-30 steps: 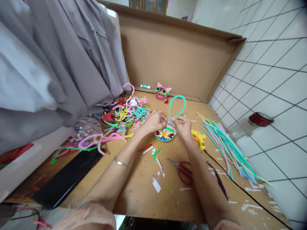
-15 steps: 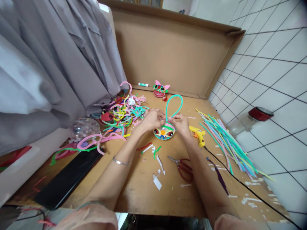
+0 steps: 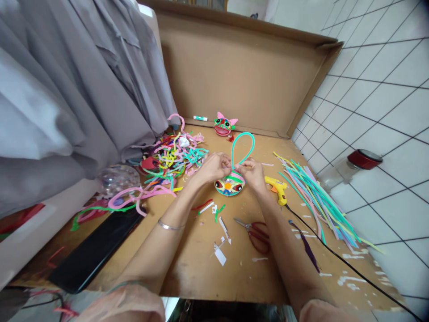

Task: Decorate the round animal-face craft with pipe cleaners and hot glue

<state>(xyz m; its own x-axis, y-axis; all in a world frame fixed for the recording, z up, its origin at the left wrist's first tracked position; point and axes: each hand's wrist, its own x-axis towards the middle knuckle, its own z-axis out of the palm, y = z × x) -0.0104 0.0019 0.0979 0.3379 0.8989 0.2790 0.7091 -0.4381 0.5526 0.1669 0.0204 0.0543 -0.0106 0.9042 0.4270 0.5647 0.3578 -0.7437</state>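
Note:
A teal pipe cleaner stands up in a loop above a round, face-like ornament with two dark eyes and an orange centre. My left hand is at the ornament's upper left edge, its fingers pinched close to the loop's base; what they grip is too small to make out. On the other side, my right hand pinches the lower end of the teal loop just above the ornament.
A tangle of pipe cleaners and a black phone-like slab lie left. Red-handled scissors, a yellow glue gun and straight pipe cleaners lie right. A finished-looking pink-eared face sits behind.
The teal loop has shifted very slightly left and narrowed a little. Both hands keep nearly the same places and pinched poses.

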